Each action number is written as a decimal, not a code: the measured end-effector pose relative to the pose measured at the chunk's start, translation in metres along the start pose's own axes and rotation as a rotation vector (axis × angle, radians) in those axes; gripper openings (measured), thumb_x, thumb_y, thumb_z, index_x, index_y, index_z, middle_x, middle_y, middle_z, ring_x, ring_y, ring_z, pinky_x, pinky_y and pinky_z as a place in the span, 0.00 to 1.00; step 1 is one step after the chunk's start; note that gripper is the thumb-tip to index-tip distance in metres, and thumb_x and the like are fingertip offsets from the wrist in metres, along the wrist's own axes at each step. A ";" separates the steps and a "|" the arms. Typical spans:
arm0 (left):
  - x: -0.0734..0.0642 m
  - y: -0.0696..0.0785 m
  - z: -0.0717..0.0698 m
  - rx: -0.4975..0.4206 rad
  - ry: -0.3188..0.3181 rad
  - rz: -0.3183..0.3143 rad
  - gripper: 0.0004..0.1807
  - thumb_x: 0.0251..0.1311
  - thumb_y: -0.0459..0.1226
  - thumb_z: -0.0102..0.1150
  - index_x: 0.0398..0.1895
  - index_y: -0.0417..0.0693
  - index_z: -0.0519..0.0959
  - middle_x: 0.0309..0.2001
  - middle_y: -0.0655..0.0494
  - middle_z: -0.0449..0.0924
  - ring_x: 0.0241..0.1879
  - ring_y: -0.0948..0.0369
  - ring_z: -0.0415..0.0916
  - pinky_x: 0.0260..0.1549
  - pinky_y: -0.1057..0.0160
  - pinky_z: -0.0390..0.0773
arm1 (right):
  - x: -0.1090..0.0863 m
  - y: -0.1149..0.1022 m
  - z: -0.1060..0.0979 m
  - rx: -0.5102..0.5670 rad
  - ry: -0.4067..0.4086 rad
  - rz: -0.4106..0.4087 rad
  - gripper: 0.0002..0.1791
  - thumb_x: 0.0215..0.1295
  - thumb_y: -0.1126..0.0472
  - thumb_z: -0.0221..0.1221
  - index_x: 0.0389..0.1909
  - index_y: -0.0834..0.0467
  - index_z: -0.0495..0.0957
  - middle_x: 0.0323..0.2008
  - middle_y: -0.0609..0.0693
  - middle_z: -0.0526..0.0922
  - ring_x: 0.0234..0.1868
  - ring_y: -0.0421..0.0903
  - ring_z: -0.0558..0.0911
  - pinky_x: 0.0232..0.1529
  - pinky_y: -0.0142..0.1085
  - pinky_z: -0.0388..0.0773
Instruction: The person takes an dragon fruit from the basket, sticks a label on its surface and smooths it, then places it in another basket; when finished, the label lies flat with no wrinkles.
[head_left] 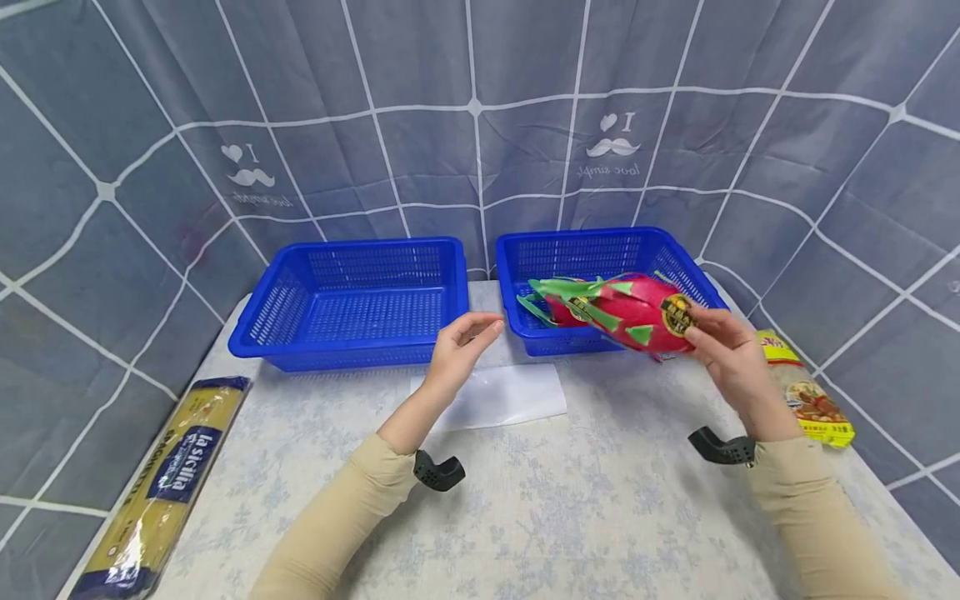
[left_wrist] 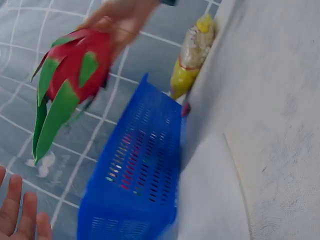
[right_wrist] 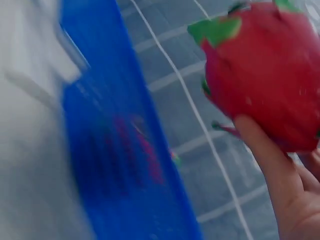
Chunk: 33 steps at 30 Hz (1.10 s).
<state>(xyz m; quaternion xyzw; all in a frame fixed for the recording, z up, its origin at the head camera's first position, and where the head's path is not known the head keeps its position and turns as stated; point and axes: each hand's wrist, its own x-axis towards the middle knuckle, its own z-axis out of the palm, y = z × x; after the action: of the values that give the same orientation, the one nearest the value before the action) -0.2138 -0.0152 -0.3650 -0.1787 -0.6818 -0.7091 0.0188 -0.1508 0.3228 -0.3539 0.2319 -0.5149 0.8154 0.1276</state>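
My right hand [head_left: 731, 358] grips a red dragon fruit [head_left: 645, 315] with green scales by its sticker end. The fruit is held above the front rim of the right blue basket [head_left: 577, 343], its leafy tip pointing left. In the right wrist view the thumb presses on the side of the dragon fruit [right_wrist: 270, 75]. Another dragon fruit [head_left: 561, 313] lies inside that basket, partly hidden behind the held one. Near the front right corner of the left blue basket [head_left: 337, 354], my left hand [head_left: 457, 350] hovers with nothing in it, its fingers loosely bent.
A long pack of spaghetti [head_left: 168, 483] lies at the table's left side. On the right, beyond my right hand, is a yellow and clear food bag [head_left: 813, 404]. A white sheet [head_left: 502, 398] lies on the table before the baskets. A tile-patterned curtain [head_left: 420, 150] hangs behind.
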 end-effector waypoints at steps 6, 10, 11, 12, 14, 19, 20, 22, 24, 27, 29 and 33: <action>0.012 -0.021 0.014 0.044 -0.024 -0.086 0.15 0.61 0.35 0.59 0.48 0.35 0.78 0.38 0.48 0.83 0.40 0.45 0.78 0.32 0.61 0.79 | 0.041 -0.008 -0.030 -0.415 0.241 0.054 0.15 0.61 0.73 0.58 0.49 0.63 0.80 0.60 0.47 0.73 0.58 0.43 0.73 0.41 0.27 0.77; 0.015 -0.039 0.024 0.084 -0.041 -0.135 0.17 0.62 0.35 0.58 0.52 0.36 0.77 0.38 0.39 0.81 0.38 0.40 0.77 0.25 0.61 0.80 | 0.060 0.006 -0.048 -0.824 0.262 0.145 0.19 0.62 0.60 0.62 0.53 0.60 0.78 0.65 0.48 0.67 0.65 0.48 0.66 0.56 0.28 0.68; 0.016 -0.043 0.026 0.082 -0.040 -0.140 0.18 0.62 0.35 0.58 0.53 0.35 0.76 0.39 0.37 0.80 0.38 0.40 0.77 0.25 0.62 0.80 | 0.064 0.010 -0.051 -0.908 0.251 0.155 0.20 0.62 0.58 0.62 0.54 0.61 0.78 0.66 0.50 0.66 0.66 0.49 0.64 0.59 0.31 0.65; 0.017 -0.046 0.027 0.078 -0.033 -0.142 0.18 0.62 0.35 0.58 0.53 0.35 0.76 0.40 0.35 0.79 0.37 0.40 0.77 0.25 0.63 0.80 | 0.067 0.015 -0.054 -0.984 0.237 0.162 0.21 0.61 0.56 0.62 0.54 0.61 0.77 0.67 0.51 0.65 0.67 0.50 0.63 0.62 0.34 0.62; 0.018 -0.051 0.030 0.064 -0.006 -0.141 0.17 0.63 0.34 0.57 0.52 0.35 0.77 0.41 0.34 0.79 0.37 0.42 0.78 0.26 0.64 0.80 | 0.072 0.025 -0.059 -1.056 0.208 0.165 0.22 0.61 0.56 0.63 0.52 0.65 0.77 0.67 0.56 0.64 0.68 0.54 0.60 0.65 0.43 0.58; 0.020 -0.054 0.033 0.046 0.062 -0.126 0.13 0.61 0.33 0.58 0.48 0.35 0.80 0.40 0.40 0.82 0.35 0.53 0.81 0.26 0.65 0.80 | 0.079 0.040 -0.063 -1.180 0.123 0.223 0.22 0.61 0.55 0.62 0.50 0.65 0.77 0.66 0.63 0.62 0.67 0.61 0.59 0.63 0.55 0.57; 0.020 -0.054 0.033 0.044 0.067 -0.127 0.13 0.61 0.33 0.58 0.48 0.35 0.80 0.40 0.41 0.82 0.34 0.56 0.81 0.26 0.65 0.80 | 0.081 0.041 -0.063 -1.196 0.108 0.237 0.21 0.61 0.55 0.62 0.50 0.65 0.77 0.66 0.64 0.62 0.67 0.62 0.59 0.62 0.56 0.57; 0.020 -0.054 0.033 0.040 0.071 -0.134 0.13 0.61 0.33 0.58 0.47 0.36 0.80 0.40 0.40 0.82 0.33 0.58 0.81 0.26 0.66 0.80 | 0.084 0.041 -0.064 -1.213 0.075 0.263 0.21 0.62 0.55 0.62 0.51 0.66 0.76 0.65 0.66 0.62 0.66 0.64 0.60 0.61 0.58 0.58; 0.020 -0.053 0.034 0.037 0.072 -0.146 0.13 0.61 0.33 0.58 0.47 0.37 0.81 0.40 0.39 0.81 0.32 0.60 0.81 0.26 0.67 0.79 | 0.087 0.041 -0.065 -1.249 0.039 0.283 0.20 0.61 0.56 0.62 0.49 0.65 0.76 0.61 0.66 0.67 0.62 0.64 0.64 0.58 0.57 0.61; 0.021 -0.051 0.033 0.037 0.073 -0.158 0.13 0.61 0.33 0.58 0.48 0.37 0.80 0.41 0.38 0.81 0.32 0.61 0.81 0.26 0.67 0.79 | 0.091 0.041 -0.065 -1.353 -0.016 0.329 0.19 0.58 0.55 0.64 0.45 0.64 0.77 0.52 0.66 0.74 0.52 0.62 0.70 0.51 0.56 0.65; 0.021 -0.050 0.033 0.039 0.070 -0.167 0.13 0.62 0.33 0.58 0.48 0.37 0.80 0.42 0.38 0.81 0.32 0.61 0.80 0.26 0.66 0.79 | 0.092 0.041 -0.064 -1.421 -0.034 0.377 0.20 0.56 0.54 0.66 0.43 0.62 0.77 0.46 0.65 0.76 0.45 0.61 0.72 0.45 0.54 0.67; 0.021 -0.046 0.033 0.045 0.036 -0.195 0.14 0.63 0.33 0.56 0.51 0.38 0.79 0.44 0.37 0.80 0.34 0.59 0.80 0.31 0.59 0.81 | 0.094 0.040 -0.062 -1.477 -0.037 0.472 0.21 0.54 0.51 0.67 0.43 0.61 0.77 0.44 0.65 0.76 0.44 0.61 0.71 0.43 0.53 0.67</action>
<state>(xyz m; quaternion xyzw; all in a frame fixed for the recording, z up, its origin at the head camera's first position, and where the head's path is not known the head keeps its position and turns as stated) -0.2385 0.0243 -0.4029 -0.0982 -0.7113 -0.6952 -0.0340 -0.2651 0.3585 -0.3593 -0.0158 -0.9628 0.2621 0.0633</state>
